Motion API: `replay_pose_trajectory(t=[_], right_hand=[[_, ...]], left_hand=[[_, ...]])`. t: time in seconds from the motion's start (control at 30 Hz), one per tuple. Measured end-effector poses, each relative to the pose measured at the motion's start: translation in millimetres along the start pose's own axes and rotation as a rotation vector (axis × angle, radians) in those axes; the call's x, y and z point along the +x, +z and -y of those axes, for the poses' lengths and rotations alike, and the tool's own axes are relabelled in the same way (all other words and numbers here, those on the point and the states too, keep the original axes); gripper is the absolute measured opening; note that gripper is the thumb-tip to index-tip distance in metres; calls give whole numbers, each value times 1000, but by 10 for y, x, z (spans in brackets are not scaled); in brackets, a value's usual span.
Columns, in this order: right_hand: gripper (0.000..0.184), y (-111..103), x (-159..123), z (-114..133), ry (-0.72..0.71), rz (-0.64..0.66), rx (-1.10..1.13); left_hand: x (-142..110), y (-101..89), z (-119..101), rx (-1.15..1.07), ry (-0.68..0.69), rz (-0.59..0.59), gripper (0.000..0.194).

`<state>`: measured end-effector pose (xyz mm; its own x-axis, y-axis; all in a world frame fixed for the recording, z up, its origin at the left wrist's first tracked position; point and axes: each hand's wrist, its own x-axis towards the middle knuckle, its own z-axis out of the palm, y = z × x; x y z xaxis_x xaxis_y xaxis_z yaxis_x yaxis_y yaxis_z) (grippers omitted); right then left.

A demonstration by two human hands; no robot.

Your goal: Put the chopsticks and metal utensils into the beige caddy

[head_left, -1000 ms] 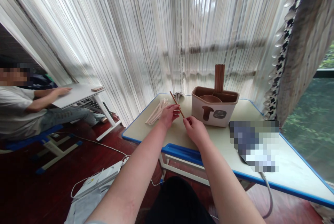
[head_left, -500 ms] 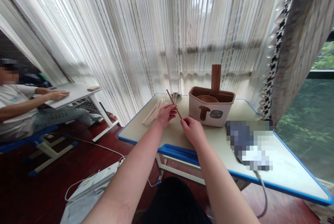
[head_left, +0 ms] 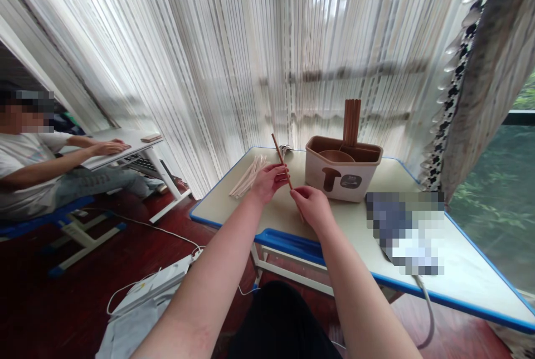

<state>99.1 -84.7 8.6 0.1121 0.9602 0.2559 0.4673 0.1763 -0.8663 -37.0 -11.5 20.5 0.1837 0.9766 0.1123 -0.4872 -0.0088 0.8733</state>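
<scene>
In the head view, I hold a thin brown chopstick (head_left: pixel 277 147) at a slant above the table, its upper end tipped away and to the left. My left hand (head_left: pixel 270 180) is closed around its middle. The fingers of my right hand (head_left: pixel 312 203) pinch near its lower end, partly hiding it. Several pale, thin wrapped sticks (head_left: pixel 246 178) lie in a loose pile beside my left hand. Beyond my right hand stands a white caddy with a brown rim (head_left: pixel 345 183). Several brown chopsticks (head_left: pixel 351 122) stand upright in its back, and a round brown piece (head_left: pixel 336 155) sits inside.
Shiny metal pieces (head_left: pixel 286 150) lie at the back of the blue-edged table (head_left: pixel 468 275). A pixelated dark object (head_left: pixel 388 222) with a grey cable (head_left: pixel 430 314) is at right. A person (head_left: pixel 37 169) sits at another table (head_left: pixel 125 144). White boxes (head_left: pixel 146 297) and cords are on the floor.
The chopstick stands somewhat steeper now, still between both hands. The seated person's hands have shifted on their table. The view sways slightly.
</scene>
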Motion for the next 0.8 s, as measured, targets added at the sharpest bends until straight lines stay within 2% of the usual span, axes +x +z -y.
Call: replay_pose_trajectory(t=[0.2, 0.47, 0.8], right_hand=[[32, 10, -6, 1, 28, 31, 29], [32, 44, -15, -28, -11, 92, 91], [25, 88, -27, 22, 10, 154, 365]], left_hand=[[-4, -3, -13, -32, -7, -25, 20], [13, -31, -7, -62, 16, -40, 18], [-103, 71, -37, -110, 46, -53, 14]])
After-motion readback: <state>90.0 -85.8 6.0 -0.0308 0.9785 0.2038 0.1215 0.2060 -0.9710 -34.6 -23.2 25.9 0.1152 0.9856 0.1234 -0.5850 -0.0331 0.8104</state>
